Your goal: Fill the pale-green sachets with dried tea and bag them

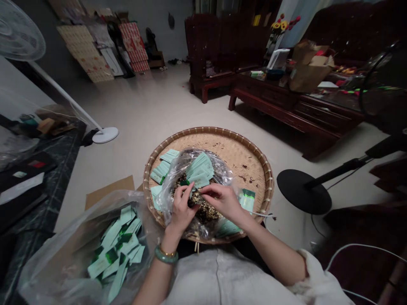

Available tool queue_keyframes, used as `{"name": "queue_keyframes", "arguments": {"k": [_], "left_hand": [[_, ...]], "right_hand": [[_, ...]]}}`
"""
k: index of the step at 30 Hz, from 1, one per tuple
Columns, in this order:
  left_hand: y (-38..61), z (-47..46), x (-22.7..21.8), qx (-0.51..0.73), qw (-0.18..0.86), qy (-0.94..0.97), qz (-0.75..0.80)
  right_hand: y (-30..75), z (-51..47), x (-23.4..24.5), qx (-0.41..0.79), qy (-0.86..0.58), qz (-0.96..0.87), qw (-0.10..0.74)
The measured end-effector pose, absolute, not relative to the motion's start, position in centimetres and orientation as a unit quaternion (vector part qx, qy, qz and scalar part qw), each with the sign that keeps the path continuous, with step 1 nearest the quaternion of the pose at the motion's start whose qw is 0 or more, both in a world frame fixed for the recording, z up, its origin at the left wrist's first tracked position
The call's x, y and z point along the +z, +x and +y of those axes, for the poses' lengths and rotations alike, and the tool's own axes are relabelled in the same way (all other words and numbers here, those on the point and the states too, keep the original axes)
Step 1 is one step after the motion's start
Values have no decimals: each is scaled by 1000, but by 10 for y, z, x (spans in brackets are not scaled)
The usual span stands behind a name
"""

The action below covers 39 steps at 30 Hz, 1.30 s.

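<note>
Mint-green sachets (116, 243) lie in a plastic bag (55, 262) nearest us, while our left hand (181, 207) and right hand (222, 201) pinch dark dried flakes (203, 214) inside a clear bag (219, 169) on a round bamboo tray (206, 131).

Living room of a home: carved wooden armchair (210, 51), coffee table (263, 95), standing fan (19, 36)

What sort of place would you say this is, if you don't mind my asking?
It looks like a living room in a home: a carved wooden chair and a low wooden table stand on a tiled floor, with a standing fan nearby.
</note>
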<state>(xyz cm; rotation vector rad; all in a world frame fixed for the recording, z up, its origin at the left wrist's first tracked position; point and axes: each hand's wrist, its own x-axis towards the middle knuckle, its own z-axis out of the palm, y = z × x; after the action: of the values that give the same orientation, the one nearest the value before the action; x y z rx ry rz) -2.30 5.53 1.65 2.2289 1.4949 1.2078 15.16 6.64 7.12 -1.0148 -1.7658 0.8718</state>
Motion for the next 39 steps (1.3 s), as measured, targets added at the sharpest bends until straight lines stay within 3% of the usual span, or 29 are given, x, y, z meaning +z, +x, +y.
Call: {"name": "queue_keyframes", "arguments": {"k": [7, 13, 17, 22, 27, 29, 35, 39], "left_hand": [[-21, 57, 14, 406, 96, 753, 509], [-21, 57, 13, 419, 103, 740, 515], [-18, 56, 15, 425, 108, 728, 527], [-23, 60, 26, 420, 152, 708, 547], [-37, 64, 29, 426, 410, 575, 566], [-37, 64, 28, 438, 458, 512, 580], [-29, 60, 25, 481, 477, 439, 591], [-26, 58, 27, 466, 466, 466, 590]], "right_hand": [[152, 63, 87, 266, -398, -708, 520], [150, 61, 85, 211, -372, -766, 480], [148, 60, 75, 208, -380, -802, 411], [155, 73, 65, 288, -428, -762, 392], [174, 89, 60, 441, -452, -678, 377], [179, 91, 57, 496, -455, -638, 374], [186, 95, 49, 580, -462, -556, 376], [184, 95, 50, 566, -455, -586, 360]]}}
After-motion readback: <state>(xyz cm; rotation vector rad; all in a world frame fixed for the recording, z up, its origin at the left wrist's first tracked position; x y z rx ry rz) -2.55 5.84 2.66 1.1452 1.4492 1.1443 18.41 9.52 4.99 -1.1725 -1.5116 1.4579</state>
